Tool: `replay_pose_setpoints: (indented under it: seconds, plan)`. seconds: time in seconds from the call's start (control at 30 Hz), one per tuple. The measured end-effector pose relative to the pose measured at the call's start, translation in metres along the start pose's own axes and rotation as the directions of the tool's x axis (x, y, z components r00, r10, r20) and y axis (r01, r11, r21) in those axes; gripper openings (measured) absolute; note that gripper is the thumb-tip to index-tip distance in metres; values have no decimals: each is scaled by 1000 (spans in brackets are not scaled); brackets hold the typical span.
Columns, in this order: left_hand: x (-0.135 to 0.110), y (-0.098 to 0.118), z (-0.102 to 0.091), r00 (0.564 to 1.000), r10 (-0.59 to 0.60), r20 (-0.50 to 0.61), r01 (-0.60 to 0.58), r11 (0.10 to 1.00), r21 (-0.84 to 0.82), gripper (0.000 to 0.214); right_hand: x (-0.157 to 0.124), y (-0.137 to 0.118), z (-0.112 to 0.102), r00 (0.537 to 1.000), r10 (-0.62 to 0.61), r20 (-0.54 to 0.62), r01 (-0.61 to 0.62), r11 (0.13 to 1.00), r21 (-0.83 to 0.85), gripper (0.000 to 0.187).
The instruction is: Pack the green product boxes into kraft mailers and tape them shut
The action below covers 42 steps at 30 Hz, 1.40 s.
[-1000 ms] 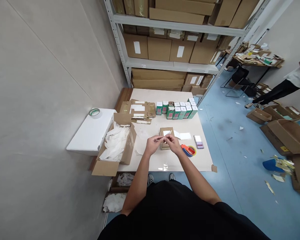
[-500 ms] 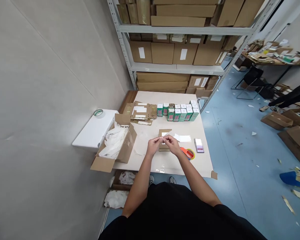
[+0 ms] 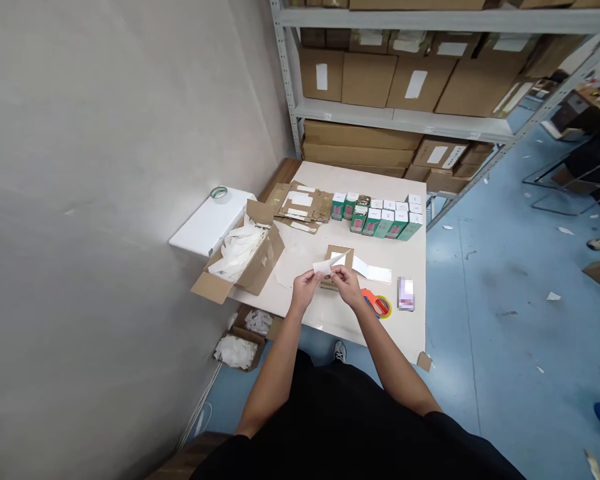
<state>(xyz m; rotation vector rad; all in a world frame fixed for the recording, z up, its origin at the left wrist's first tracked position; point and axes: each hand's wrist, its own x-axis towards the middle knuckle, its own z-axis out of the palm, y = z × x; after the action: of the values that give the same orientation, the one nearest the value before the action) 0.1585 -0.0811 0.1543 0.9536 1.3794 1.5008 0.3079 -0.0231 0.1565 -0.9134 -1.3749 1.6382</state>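
Note:
My left hand [image 3: 306, 289] and my right hand [image 3: 347, 285] are close together over the table, fingers pinched on a white paper label [image 3: 322, 267]. One corner of the label sticks up to the right. Under it lies a small brown cardboard box [image 3: 335, 249], partly hidden by the label and hands. A folded strip of white labels [image 3: 379, 274] rests to the right of the box. Beside my right wrist sits an orange tape dispenser [image 3: 369, 295] with a yellow-edged roll.
Green-and-white boxes [image 3: 384, 224] stand in rows at the back of the table [image 3: 300, 320]. Flattened cardboard [image 3: 321, 208] lies left of them. An open carton [image 3: 267, 260] holds white wrapping. A pixelated purple-and-white item [image 3: 406, 293] is at right. Shelving [image 3: 350, 113] stands behind.
The view has turned right and down. My hands have drawn slightly apart, and more of the white label now shows between them, spread above the small box.

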Motion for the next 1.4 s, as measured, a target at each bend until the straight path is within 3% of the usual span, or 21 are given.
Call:
replay_pose_setpoints:
  seconds: [0.13,0.27,0.33,0.4,0.47,0.53,0.63,0.7,0.73,0.8,0.93,1.07,1.23,1.3,1.4]
  plan:
    - [-14,-1,-11,995,25,-100,-22,999,30,35,0,3,16,1000,21,15,-21,1000,-9,31]
    - [-28,1,-32,982,63,-177,-53,997,60,42,1,0,48,998,0,64,2,999,-33,34]
    - [-32,4,-56,966,44,-256,-37,999,34,45,2,-3,68,994,-32,104,34,999,-24,34]
    - [-36,8,-94,925,18,-381,-19,1000,0,44,3,-5,91,990,-59,126,58,998,6,33]
    - [-42,13,-144,841,7,-540,-28,999,-32,42,6,-5,116,988,-61,141,56,998,38,31]
    - [-55,17,-200,714,25,-699,-71,997,-37,42,10,1,146,987,-48,156,41,998,47,30]
    - [-89,20,-279,423,52,-905,-105,994,8,44,15,20,200,990,-25,140,23,1000,14,29]
    - [-117,17,-319,260,46,-964,-97,995,21,44,17,40,242,990,3,142,-1,1000,-13,28]
    - [-132,15,-335,206,35,-978,-90,996,17,43,17,52,264,986,26,166,-22,999,-27,28]
    - [-159,6,-360,151,2,-989,-76,997,-9,42,15,82,309,965,91,246,-77,995,-65,30]
    - [-204,-17,-394,103,-91,-991,-37,995,-95,46,9,164,391,896,257,362,-175,954,-243,33]
    - [-241,-36,-420,84,-146,-986,31,989,-144,45,5,255,447,864,401,304,-185,816,-548,25]
    - [-277,-51,-442,186,-173,-967,144,979,-147,40,5,341,481,790,568,231,-84,473,-877,18]
    - [-286,-57,-448,214,-198,-957,175,971,-162,39,7,364,488,778,590,217,-56,409,-911,18]
    - [-292,-66,-456,225,-230,-947,207,961,-184,40,11,387,495,769,606,201,-64,387,-920,19]
